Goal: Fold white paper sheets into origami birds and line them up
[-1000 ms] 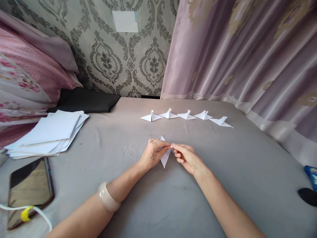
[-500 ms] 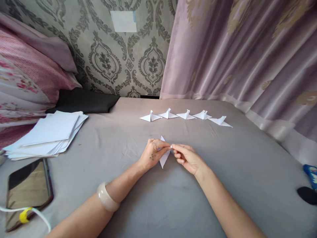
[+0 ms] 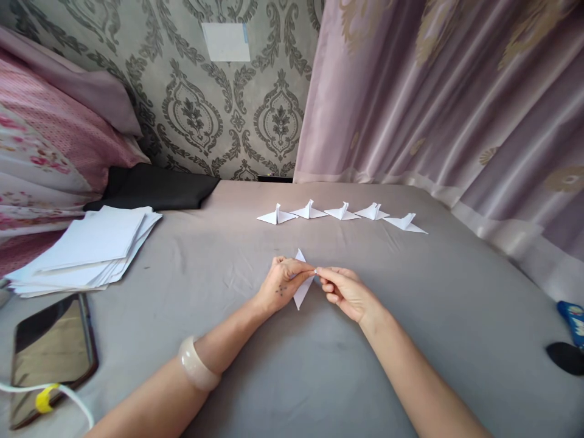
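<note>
Between my hands is a white paper crane, its pointed wings showing above and below my left fingers. My left hand is closed on its body, thumb and forefinger pinched together and covering the middle. Just to the right, my right hand pinches the small tip that sticks out from the left fingertips. Both sets of fingertips meet there, so most of the tip is hidden. A row of several folded paper cranes stands farther back on the grey cloth, wings spread.
A stack of white paper lies at the left, with a black cloth behind it. Nearer is a phone crossed by a white cable. A black object and a blue packet sit at the right edge.
Both hands stay in nearly the same pinch on the paper crane. The fingertips shift very slightly; the camera view has moved a little.
</note>
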A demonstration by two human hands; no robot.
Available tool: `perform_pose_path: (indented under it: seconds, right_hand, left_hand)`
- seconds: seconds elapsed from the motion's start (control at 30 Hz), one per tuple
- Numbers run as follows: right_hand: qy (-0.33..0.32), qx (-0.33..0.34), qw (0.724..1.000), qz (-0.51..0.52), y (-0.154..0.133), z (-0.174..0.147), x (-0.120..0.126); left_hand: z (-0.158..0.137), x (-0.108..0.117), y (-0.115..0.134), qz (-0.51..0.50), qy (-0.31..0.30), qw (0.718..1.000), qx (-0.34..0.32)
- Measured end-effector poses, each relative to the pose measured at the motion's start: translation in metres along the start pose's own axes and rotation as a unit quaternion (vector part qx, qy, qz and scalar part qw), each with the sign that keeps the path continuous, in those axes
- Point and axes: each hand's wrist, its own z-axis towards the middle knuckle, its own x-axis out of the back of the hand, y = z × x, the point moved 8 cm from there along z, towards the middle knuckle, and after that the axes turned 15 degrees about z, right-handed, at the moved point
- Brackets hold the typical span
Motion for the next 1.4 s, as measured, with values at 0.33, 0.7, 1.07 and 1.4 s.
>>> perform_pose_path:
  seconds: [0.33,0.7,1.07,1.4]
  right_hand:
    - [0.015,0.031,0.999,-0.028,-0.003,-0.002,-0.002]
    - [0.038,0.143,0.982,-0.119,-0.021,-0.012,0.002]
    - [-0.018,0.432,0.824,-0.366,-0.041,-0.035,-0.030]
    - [0.014,0.411,0.837,-0.360,-0.040,-0.034,-0.026]
  left_hand:
    - [0.001,0.001,0.001,-0.005,0.012,1.000,0.010]
    - [0.001,0.011,-0.001,-0.053,0.039,0.998,0.022]
    - [0.001,0.011,0.002,-0.049,0.025,0.998,0.013]
    - [0.000,0.011,0.001,-0.020,0.017,0.999,0.031]
